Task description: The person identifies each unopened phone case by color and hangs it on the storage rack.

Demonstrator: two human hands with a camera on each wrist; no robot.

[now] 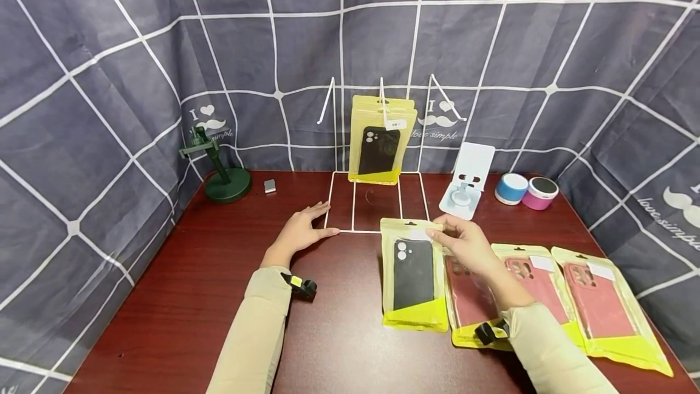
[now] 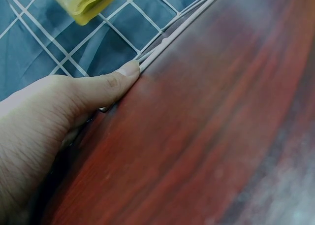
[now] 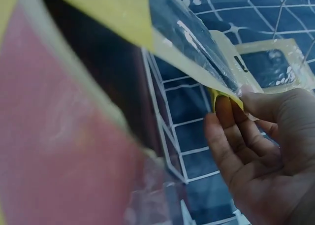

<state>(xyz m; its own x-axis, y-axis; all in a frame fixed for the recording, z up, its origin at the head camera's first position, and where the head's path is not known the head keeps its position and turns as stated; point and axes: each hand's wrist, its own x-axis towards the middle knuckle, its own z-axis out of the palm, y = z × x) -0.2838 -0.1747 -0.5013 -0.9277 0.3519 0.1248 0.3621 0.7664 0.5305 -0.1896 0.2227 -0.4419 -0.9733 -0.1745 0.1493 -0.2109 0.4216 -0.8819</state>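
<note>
My right hand point(image 1: 470, 251) pinches the upper right edge of a yellow-and-clear pouch point(image 1: 414, 281) with a black phone case inside. In the right wrist view the thumb and fingers point(image 3: 226, 112) bend that pouch's edge. My left hand point(image 1: 299, 233) rests at the front left of a white wire display rack point(image 1: 361, 231), fingers spread along its base. The thumb point(image 2: 115, 82) touches the front wire in the left wrist view, while the other fingers are mostly hidden there. More pouches point(image 1: 377, 151) with a black case in front hang on the rack's middle hook.
Pouches with red phone cases point(image 1: 601, 309) lie at the right, one partly under my right forearm. Behind them stand a white folding stand point(image 1: 471, 169), a blue speaker point(image 1: 511, 189) and a pink speaker point(image 1: 540, 193). A green stand point(image 1: 226, 184) and small grey block point(image 1: 270, 186) are back left.
</note>
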